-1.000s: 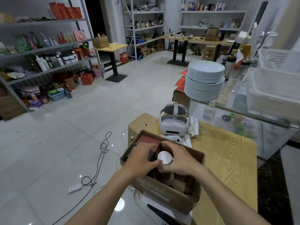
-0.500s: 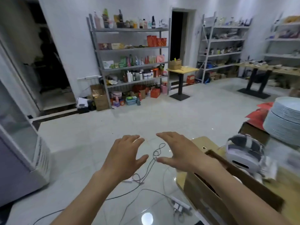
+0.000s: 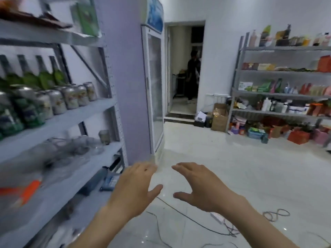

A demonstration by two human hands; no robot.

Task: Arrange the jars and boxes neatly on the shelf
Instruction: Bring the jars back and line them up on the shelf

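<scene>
walls white | floor (image 3: 232,167) glossy pale tile | fridge (image 3: 155,86) glass-doored | doorway (image 3: 184,68) dark

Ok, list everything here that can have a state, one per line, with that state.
left hand: open, fingers spread, holding nothing
right hand: open, fingers spread, holding nothing
fridge door: closed
cans: upright, in a row on the near shelf
bottles: upright behind the cans
doorway: open, a person standing inside
cables: lying loose on the floor
cardboard box: on the floor, flaps open
</scene>
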